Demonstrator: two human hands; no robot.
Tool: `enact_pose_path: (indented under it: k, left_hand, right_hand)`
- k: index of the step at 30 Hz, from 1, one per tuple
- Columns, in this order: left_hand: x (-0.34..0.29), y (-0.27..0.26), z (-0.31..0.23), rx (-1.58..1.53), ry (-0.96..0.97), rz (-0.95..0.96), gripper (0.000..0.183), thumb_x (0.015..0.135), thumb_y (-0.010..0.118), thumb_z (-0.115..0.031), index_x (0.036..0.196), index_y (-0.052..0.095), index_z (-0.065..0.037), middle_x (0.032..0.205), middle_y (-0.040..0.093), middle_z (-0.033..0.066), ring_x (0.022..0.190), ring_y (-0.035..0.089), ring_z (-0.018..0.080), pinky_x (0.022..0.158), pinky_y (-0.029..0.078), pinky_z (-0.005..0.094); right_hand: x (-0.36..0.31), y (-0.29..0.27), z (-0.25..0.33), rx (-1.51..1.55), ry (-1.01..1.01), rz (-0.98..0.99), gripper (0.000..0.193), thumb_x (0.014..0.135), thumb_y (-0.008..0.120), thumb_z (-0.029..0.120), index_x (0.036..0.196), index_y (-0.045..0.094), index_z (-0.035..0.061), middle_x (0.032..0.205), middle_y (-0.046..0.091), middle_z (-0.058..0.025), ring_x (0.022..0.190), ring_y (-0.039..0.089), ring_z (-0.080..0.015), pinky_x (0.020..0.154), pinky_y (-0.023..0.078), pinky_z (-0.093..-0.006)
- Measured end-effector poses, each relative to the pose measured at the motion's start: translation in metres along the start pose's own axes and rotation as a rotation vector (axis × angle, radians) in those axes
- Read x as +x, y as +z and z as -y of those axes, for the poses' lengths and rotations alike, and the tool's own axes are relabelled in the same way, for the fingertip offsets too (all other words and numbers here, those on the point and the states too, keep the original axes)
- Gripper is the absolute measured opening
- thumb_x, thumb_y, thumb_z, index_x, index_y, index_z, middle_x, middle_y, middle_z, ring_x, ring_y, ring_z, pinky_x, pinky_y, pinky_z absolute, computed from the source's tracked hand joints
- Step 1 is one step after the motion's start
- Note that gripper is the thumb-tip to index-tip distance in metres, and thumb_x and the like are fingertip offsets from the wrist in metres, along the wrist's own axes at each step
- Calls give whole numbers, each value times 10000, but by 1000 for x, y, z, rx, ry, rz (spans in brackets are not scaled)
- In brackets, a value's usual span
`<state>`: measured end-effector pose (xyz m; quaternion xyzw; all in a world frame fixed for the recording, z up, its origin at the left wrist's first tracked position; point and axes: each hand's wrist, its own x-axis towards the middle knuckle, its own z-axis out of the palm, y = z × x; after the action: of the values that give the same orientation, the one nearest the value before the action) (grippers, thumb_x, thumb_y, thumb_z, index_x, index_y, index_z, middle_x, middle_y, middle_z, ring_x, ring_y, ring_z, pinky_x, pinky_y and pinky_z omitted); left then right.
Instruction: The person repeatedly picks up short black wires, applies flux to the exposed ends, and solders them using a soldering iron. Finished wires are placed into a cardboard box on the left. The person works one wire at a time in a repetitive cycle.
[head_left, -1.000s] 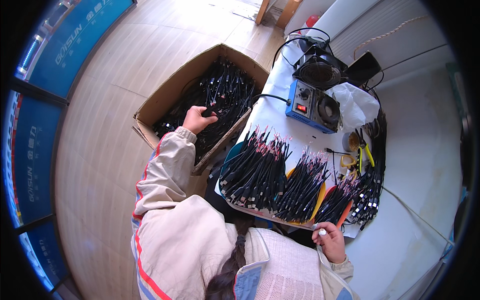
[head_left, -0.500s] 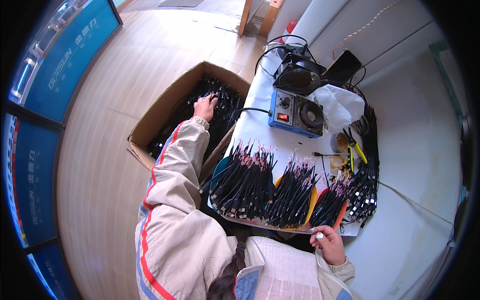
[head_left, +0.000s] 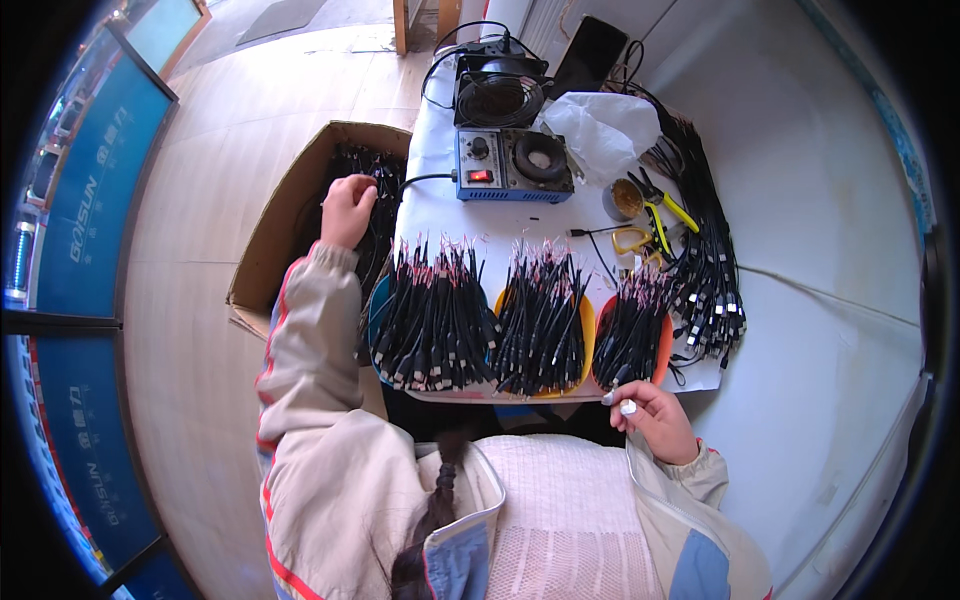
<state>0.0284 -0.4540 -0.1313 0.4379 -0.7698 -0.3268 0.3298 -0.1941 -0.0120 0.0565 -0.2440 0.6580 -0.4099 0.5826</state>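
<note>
My left hand [head_left: 347, 208] reaches out over the open cardboard box [head_left: 272, 228] on the floor, fingers curled around black cables [head_left: 378, 190] that fill the box. My right hand [head_left: 652, 417] rests at the near edge of the white table [head_left: 428, 205], fingers closed loosely near the rightmost pile of cables [head_left: 632, 330]; whether it pinches a cable end I cannot tell. Three heaps of short black cables lie in round trays: left heap [head_left: 430, 315], middle heap [head_left: 540, 320] and the right one.
A blue box with a red switch and a round coil [head_left: 512, 165] sits mid-table, a black fan [head_left: 497, 95] behind it. A white plastic bag [head_left: 605, 125], yellow-handled cutters [head_left: 660, 205], a small tin [head_left: 625, 198] and a long cable bundle [head_left: 710, 250] lie at right.
My head has turned, so the table now sits squarely in front. My left hand stays in the box among the cables. My right hand remains at the table's near edge.
</note>
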Motion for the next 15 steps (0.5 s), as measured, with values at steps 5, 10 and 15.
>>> enact_pose_path:
  k: [5, 10, 15]
  left_hand:
    - [-106, -66, -117, -75, 198, 151, 87, 808, 666, -53, 841, 623, 14, 747, 571, 119, 634, 564, 211, 593, 458, 306]
    - [-133, -69, -143, 82, 202, 112, 119, 824, 668, -56, 882, 603, 24, 757, 597, 118, 645, 581, 204, 604, 466, 302]
    - [-145, -72, -136, 88, 112, 167, 120, 797, 667, -41, 873, 613, 35, 803, 645, 163, 731, 644, 277, 662, 502, 338]
  right_hand:
    - [2, 9, -11, 12, -40, 160, 203, 967, 505, 100, 1119, 566, -19, 919, 605, -25, 818, 560, -70, 765, 458, -221]
    - [-10, 19, -19, 36, -96, 282, 202, 967, 509, 84, 1131, 559, -23, 962, 603, -18, 839, 561, -62, 769, 463, -218]
    - [-34, 21, -26, 37, -144, 285, 196, 963, 514, 78, 1124, 559, -25, 991, 601, -22, 840, 559, -65, 769, 470, -222]
